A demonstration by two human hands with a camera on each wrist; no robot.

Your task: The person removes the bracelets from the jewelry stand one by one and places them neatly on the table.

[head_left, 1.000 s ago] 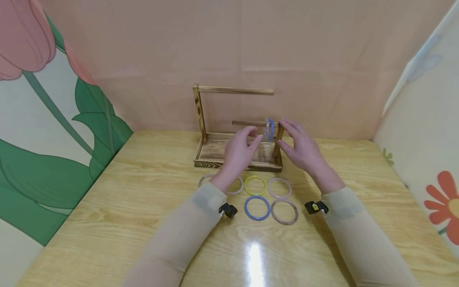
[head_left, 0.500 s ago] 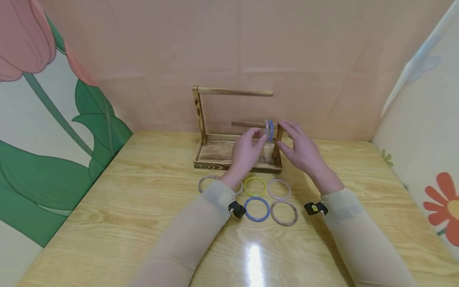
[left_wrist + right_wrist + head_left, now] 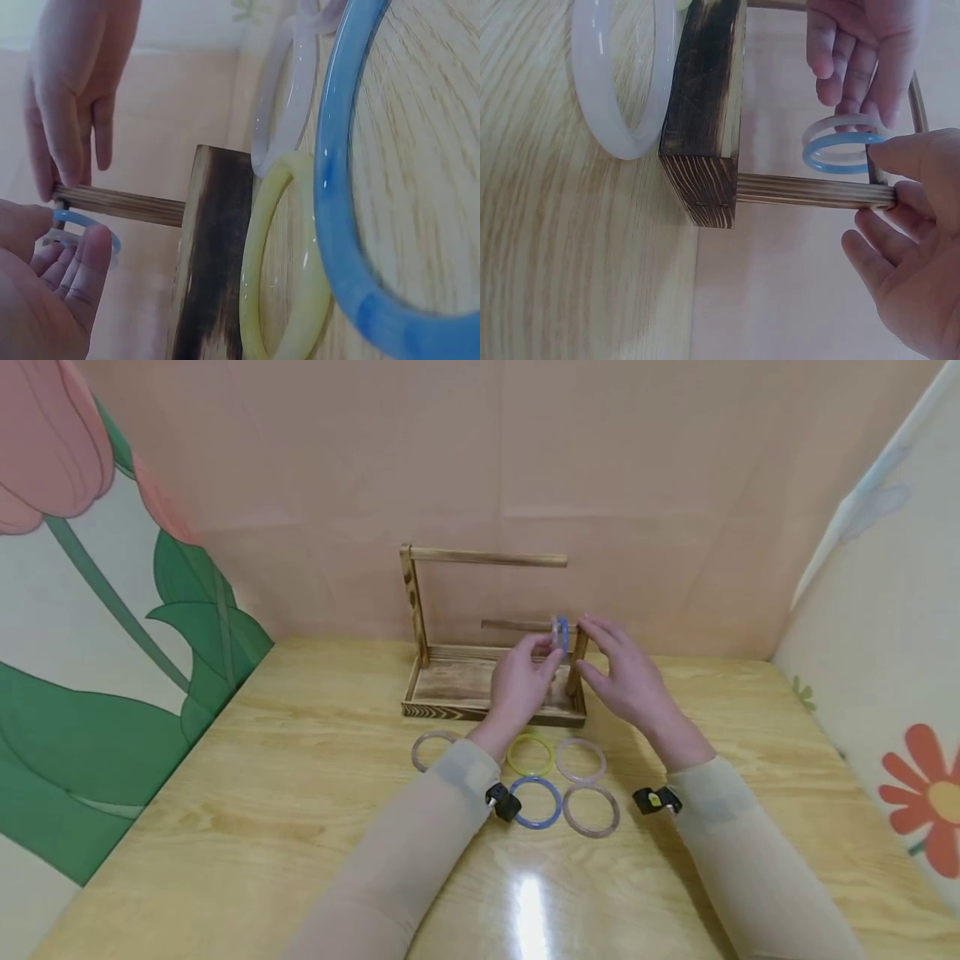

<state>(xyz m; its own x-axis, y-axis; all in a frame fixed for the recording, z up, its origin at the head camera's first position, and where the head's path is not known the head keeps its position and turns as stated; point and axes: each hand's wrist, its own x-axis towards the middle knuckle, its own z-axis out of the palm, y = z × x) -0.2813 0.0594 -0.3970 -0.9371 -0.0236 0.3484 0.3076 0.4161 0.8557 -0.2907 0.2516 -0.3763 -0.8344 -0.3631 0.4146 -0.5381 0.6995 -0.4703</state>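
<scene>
A wooden bangle stand (image 3: pixel 442 710) has a tray base, a tall left post and a short right post, each bearing a bar. On the lower bar, close to the short post, hang a pale bangle (image 3: pixel 832 120) and a blue bangle (image 3: pixel 840 168). My left hand (image 3: pixel 521 681) is at these two, its thumb and loosely bent fingertips right by the pale one. My right hand (image 3: pixel 626 677) holds the top of the short post between thumb and fingers; in the right wrist view its thumb tip overlaps the blue bangle's edge.
In front of the stand lie a yellow bangle (image 3: pixel 534 775), another blue bangle (image 3: pixel 536 827), a pale pink bangle (image 3: pixel 581 781), a brownish bangle (image 3: pixel 592 836) and a greyish bangle (image 3: pixel 415 756). The stand's upper bar (image 3: pixel 487 557) carries nothing. A pink backdrop rises behind.
My left hand has moved right along the lower bar, up to the two hanging bangles. Its forearm now covers a bangle on the table. The right hand stays at the post.
</scene>
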